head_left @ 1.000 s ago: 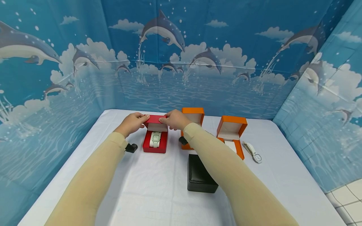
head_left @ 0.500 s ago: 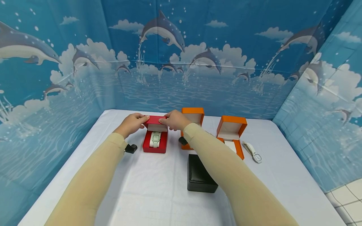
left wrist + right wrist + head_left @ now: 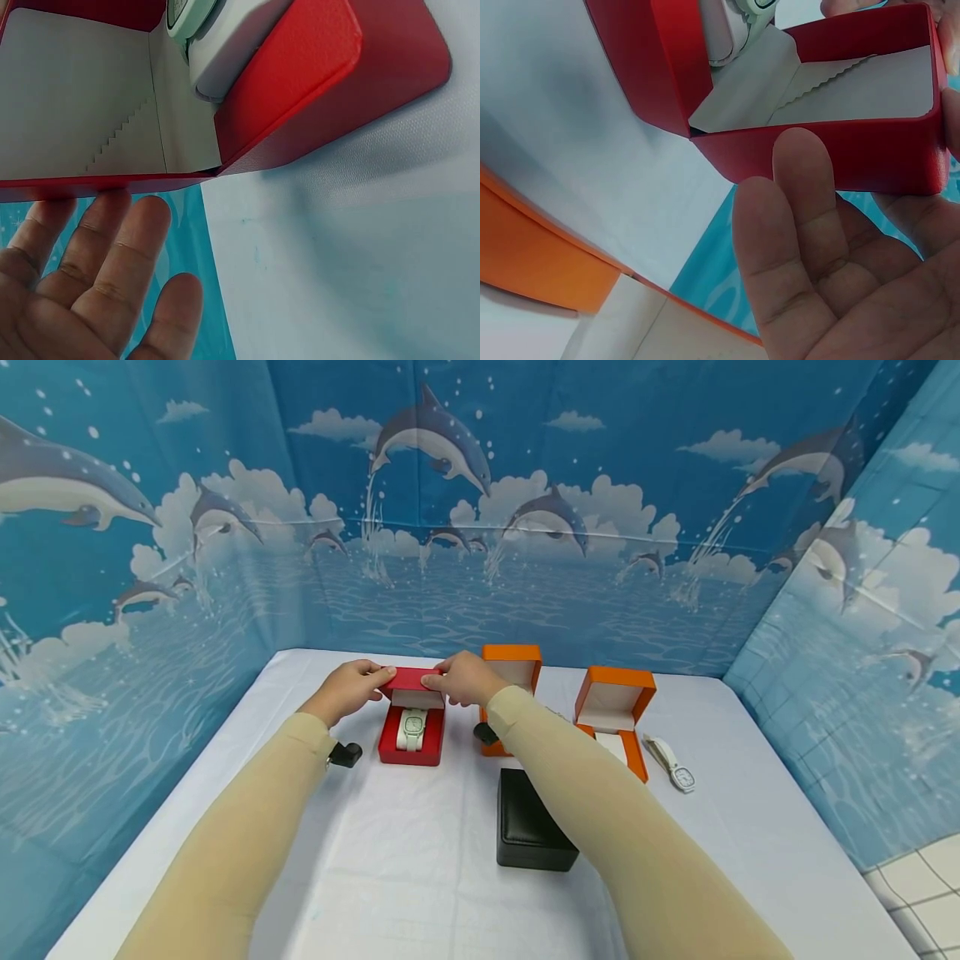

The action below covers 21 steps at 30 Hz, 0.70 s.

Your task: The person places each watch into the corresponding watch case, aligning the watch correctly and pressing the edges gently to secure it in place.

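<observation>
From the head, the left hand (image 3: 347, 690) and right hand (image 3: 467, 678) pinch the raised lid (image 3: 415, 680) of the red box (image 3: 409, 759) at opposite sides; the box, with a pale watch (image 3: 412, 729) inside, sits on the surface (image 3: 375, 860) between them, slightly nearer the person. An orange box (image 3: 513, 653) stands just beyond the right hand. At the left wrist, fingertips (image 3: 154, 214) touch the lid's side. At the right wrist, a fingertip (image 3: 801, 150) rests against its outer wall.
</observation>
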### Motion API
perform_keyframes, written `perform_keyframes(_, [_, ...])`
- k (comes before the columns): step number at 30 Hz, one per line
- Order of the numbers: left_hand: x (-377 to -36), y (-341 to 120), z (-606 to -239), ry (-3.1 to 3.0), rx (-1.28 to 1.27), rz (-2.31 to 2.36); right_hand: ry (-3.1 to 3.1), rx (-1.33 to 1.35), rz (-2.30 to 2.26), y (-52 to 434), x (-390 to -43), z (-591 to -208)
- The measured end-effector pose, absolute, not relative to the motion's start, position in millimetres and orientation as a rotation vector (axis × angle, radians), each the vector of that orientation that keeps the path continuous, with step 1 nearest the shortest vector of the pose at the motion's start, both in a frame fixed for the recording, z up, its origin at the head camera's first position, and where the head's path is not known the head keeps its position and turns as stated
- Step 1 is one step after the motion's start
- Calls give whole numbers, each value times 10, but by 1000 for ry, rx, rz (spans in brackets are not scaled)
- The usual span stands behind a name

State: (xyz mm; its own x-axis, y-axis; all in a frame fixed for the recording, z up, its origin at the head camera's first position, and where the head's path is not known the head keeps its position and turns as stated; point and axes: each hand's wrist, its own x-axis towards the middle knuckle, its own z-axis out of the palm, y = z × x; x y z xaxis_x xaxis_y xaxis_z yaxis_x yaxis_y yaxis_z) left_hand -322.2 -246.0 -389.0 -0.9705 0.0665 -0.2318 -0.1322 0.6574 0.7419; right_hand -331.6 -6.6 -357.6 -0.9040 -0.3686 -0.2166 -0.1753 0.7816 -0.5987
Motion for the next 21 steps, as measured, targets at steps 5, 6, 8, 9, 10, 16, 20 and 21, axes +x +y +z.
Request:
perform_keyframes(5, [-3210,-2464,-3887,2633,-51,1209,2631,-411,-852,-63,-3314,-3566])
perform_keyframes(6, [-3205,-2463,-3886,2633,-49,1209,2628,-410,-852,-62,-3315,-3567])
perform_keyframes(8, [-3194,-2464,-3884,2635,-43,1207,2621,-410,-853,-62,-3316,-3566])
perform_keyframes(9, [-3188,-2464,-3884,2635,-41,1206,2618,-410,-852,-63,-3318,-3566])
perform_keyframes(10, [-3183,-2465,-3884,2635,-38,1208,2616,-410,-850,-64,-3320,-3567])
perform_keyframes(16, [-3159,-2476,-3894,2631,-29,1211,2604,-397,-813,-85,-3343,-3587])
perform_keyframes(20, [-3149,-2480,-3899,2626,-27,1218,2617,-407,-746,-95,-3340,-3584])
perform_keyframes(21, [-3148,-2479,-3900,2624,-25,1219,2620,-412,-732,-95,-3334,-3580])
